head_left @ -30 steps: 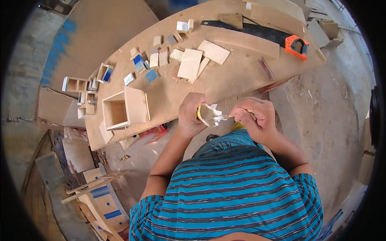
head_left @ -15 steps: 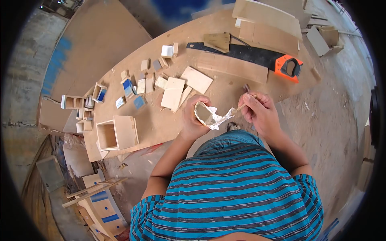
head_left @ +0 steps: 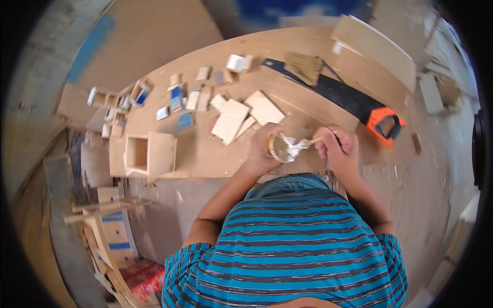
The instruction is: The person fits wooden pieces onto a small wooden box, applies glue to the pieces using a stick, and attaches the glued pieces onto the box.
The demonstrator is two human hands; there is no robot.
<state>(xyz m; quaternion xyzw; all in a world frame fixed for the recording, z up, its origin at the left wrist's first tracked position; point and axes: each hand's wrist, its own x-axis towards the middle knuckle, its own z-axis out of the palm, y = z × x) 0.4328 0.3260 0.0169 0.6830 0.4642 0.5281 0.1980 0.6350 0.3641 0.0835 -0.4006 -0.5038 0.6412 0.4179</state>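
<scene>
My left hand (head_left: 262, 150) is wrapped around a small round cup (head_left: 278, 148) with a whitish, crusted rim, tilted so its mouth faces right. White paste (head_left: 293, 148) hangs at the cup's mouth and clings to the tip of a thin wooden stick (head_left: 315, 139). The stick's other end is pinched in the fingers of my right hand (head_left: 339, 146). Both hands are in front of my body, at the near edge of the workbench (head_left: 205, 161). Pale wooden boards (head_left: 231, 120) lie just beyond my left hand. Motion blurs the paste and stick tip.
A handsaw (head_left: 349, 97) with an orange handle lies at the right, sandpaper (head_left: 305, 68) across its blade. Several small wood blocks (head_left: 192, 100) are scattered left of centre. An open wooden box (head_left: 162, 154) stands at the bench's near left. Wooden panels (head_left: 377, 51) lie at the far right.
The view has swung, so the bench things sit differently in the picture. Both hands appear slightly further right, with the cup and stick still held and paste still between them.
</scene>
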